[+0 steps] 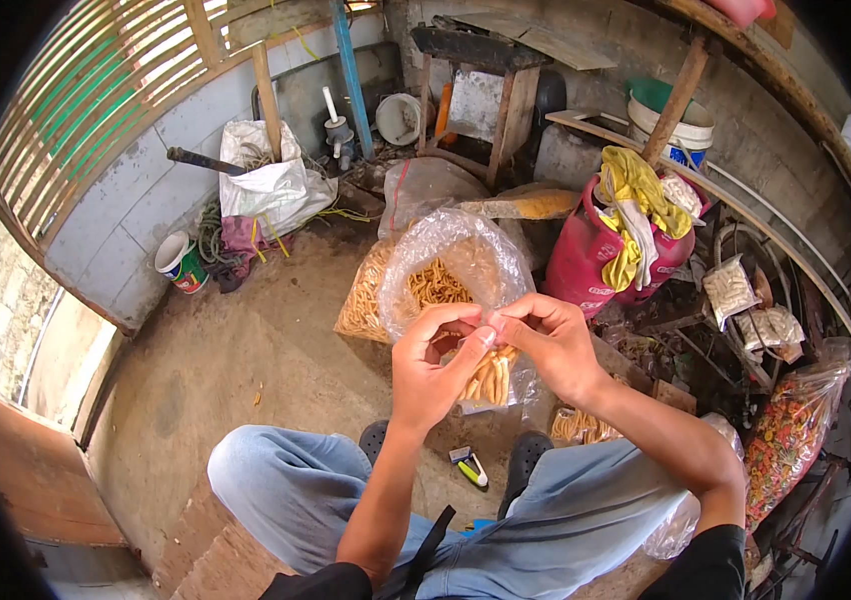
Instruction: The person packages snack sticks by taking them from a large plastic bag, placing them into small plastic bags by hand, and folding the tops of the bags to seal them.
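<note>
My left hand (436,362) and my right hand (554,348) meet in front of me, fingertips pinched together at the top of a small clear plastic bag (491,382). Pale yellow stick-shaped snacks fill this bag, which hangs below my fingers. Just beyond my hands stands a large open clear bag (408,262) of similar golden sticks (438,284). On the floor between my feet lies a small green and silver hand tool (470,467); its exact kind is unclear. Near my right forearm is another packet of sticks (581,427), partly hidden.
Pink gas cylinders (586,250) with a yellow cloth (629,255) on top stand at the right. A big bag of colourful snacks (796,430) leans farther right. Back left are a white sack (271,190) and a small bucket (182,263) on the concrete floor (186,370).
</note>
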Motion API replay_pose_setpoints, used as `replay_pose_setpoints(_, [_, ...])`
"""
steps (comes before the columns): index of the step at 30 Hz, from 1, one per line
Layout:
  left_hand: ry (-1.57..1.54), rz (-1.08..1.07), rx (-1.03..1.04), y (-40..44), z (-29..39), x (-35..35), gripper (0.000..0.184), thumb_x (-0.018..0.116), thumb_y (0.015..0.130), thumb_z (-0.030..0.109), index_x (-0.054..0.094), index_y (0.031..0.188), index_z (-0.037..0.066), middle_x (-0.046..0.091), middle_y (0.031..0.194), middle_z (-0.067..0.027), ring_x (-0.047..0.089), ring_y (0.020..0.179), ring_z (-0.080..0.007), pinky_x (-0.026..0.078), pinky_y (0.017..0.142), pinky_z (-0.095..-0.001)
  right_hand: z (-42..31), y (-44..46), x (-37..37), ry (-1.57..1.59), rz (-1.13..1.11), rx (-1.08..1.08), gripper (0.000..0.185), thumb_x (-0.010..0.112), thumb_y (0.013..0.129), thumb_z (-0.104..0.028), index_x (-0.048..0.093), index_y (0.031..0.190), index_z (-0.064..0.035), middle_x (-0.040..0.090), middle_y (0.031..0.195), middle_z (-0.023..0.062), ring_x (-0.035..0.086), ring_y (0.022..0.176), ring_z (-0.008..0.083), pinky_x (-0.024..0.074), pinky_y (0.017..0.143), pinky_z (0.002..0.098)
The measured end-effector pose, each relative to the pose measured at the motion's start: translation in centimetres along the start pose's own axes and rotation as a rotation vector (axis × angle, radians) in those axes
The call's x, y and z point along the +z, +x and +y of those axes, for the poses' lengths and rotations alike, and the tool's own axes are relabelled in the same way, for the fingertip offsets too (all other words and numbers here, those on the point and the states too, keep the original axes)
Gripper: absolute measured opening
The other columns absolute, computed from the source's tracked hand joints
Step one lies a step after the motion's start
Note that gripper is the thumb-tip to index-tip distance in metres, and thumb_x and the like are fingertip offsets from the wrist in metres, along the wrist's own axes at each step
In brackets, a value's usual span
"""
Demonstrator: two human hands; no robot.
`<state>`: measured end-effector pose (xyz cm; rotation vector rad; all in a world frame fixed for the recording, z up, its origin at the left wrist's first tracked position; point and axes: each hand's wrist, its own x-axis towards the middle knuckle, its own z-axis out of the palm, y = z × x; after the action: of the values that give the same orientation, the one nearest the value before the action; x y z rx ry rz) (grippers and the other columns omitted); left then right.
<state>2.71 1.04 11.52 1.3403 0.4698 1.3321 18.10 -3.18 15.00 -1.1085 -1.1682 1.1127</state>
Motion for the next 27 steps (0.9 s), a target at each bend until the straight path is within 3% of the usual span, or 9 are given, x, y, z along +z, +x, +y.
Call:
replay_pose_setpoints(4, [-0.094,-0.103,-0.191,0.0,0.8,-0.4,0.024,0.067,0.082,-0.004,0.061,0.105,-0.005,0.065,0.098,-0.0112,0.062,0.09,-0.0133,0.052,0.077,-0.0254,0.0,0.1,0.0,-0.041,-0.002,-0.023,0.012,0.064,0.088,-0.009,0.067,0.093,0.0009,0.067,0.084,0.0039,0.059,0.076,0.0066,0.0483,0.07,0.0224])
replay_pose_setpoints(7, [-0.086,-0.122,-0.236,0.2,0.8,-0.9,0.022,0.068,0.081,-0.003,0.062,0.102,-0.005,0.067,0.094,-0.0118,0.064,0.085,-0.0138,0.053,0.076,-0.0253,-0.2,0.1,-0.2,-0.056,-0.005,-0.016,0.013,0.065,0.088,-0.011,0.068,0.091,0.0005,0.067,0.083,0.0033,0.059,0.074,0.0063,0.0484,0.068,0.0221])
replay_pose_setpoints(9, [-0.083,-0.112,-0.254,0.2,0.7,-1.1,0.019,0.068,0.082,-0.003,0.064,0.1,-0.005,0.067,0.091,-0.0114,0.064,0.082,-0.0134,0.053,0.074,-0.0248,-1.0,0.2,-0.6,-0.091,-0.044,0.201,0.016,0.067,0.086,-0.015,0.07,0.093,-0.0003,0.068,0.083,0.0031,0.06,0.075,0.0064,0.0488,0.067,0.0221])
replay_pose_setpoints(13, [-0.04,-0.09,-0.31,0.2,0.9,-1.3,0.013,0.068,0.082,-0.002,0.066,0.094,-0.005,0.068,0.088,-0.011,0.064,0.078,-0.012,0.053,0.071,-0.0233,-1.6,0.3,-0.8,-0.097,-0.102,0.236,0.02,0.069,0.085,-0.019,0.071,0.095,-0.0015,0.068,0.083,0.0026,0.06,0.077,0.0065,0.0488,0.066,0.0219])
replay_pose_setpoints(27, [-0.106,-0.102,-0.336,0.2,0.2,-1.8,0.01,0.064,0.086,0.002,0.066,0.094,-0.003,0.068,0.087,-0.0078,0.063,0.079,-0.009,0.05,0.072,-0.0214,-1.5,0.5,-0.8,-0.074,-0.089,0.261,0.016,0.073,0.077,-0.004,0.07,0.091,0.0033,0.07,0.085,0.0091,0.064,0.078,0.0099,0.0509,0.075,0.0228])
